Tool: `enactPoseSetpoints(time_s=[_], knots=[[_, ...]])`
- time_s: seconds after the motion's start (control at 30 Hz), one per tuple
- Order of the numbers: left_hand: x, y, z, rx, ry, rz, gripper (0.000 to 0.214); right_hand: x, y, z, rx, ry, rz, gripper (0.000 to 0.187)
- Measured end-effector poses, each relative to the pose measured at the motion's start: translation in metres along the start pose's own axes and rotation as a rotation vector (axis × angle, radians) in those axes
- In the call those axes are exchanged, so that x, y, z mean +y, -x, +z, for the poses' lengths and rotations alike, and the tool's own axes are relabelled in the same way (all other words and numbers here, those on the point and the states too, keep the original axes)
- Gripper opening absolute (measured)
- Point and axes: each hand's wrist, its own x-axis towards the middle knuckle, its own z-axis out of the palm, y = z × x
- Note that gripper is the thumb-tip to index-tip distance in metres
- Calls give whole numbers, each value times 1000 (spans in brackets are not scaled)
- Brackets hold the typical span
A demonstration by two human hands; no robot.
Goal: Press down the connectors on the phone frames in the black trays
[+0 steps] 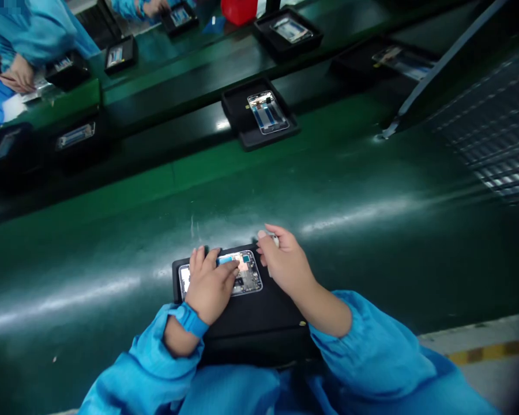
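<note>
Near the six o'clock edge of the green tabletop (pixel 112 230) we have a black tray (pixel 259 323) drawn close to us, with an opened phone frame (pixel 237 275) lying flat in its far half, its bare inner parts facing up. Our left hand (pixel 210 285) lies palm down over the nine o'clock half of the frame, fingers curled and pressing it into the tray, gripping nothing. Our right hand (pixel 285 262) sits at the frame's three o'clock corner, closed in a pinch around a small pale part (pixel 273 237); what the part is we cannot tell. We judge the work to be at the fitting stage: the frame is steadied and the small piece is poised beside it, not yet seated. The next move, as we read it, calls for a steady hold on the frame and fine aim toward its upper right corner. Toward twelve o'clock another tray (pixel 259 118) carries a similar frame, and at ten o'clock a co-worker's hand (pixel 19 75) in a blue sleeve works over further trays.
</note>
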Motion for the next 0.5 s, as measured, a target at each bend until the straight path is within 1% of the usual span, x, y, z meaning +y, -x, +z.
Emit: enactPoseSetpoints(time_s=[0.13, 0.2, 0.23, 0.37, 0.43, 0.5], knots=[[-7, -1, -4, -96, 83, -16, 13, -9, -1, -3, -65, -167, 181, 43], [-9, -2, -5, -103, 101, 0, 12, -15, -1, -5, -70, -200, 221, 44], [-9, -1, -5, -91, 104, 10, 12, -19, 0, -6, -59, -203, 214, 43], [-8, 2, 0, 27, 77, 36, 13, -28, 8, -3, 53, -165, 54, 37], [-7, 3, 3, 84, 46, 65, 17, -28, 12, 2, 101, -150, -33, 34], [-6, 5, 4, 120, 11, 99, 18, -24, 16, 9, 120, -138, -114, 31]])
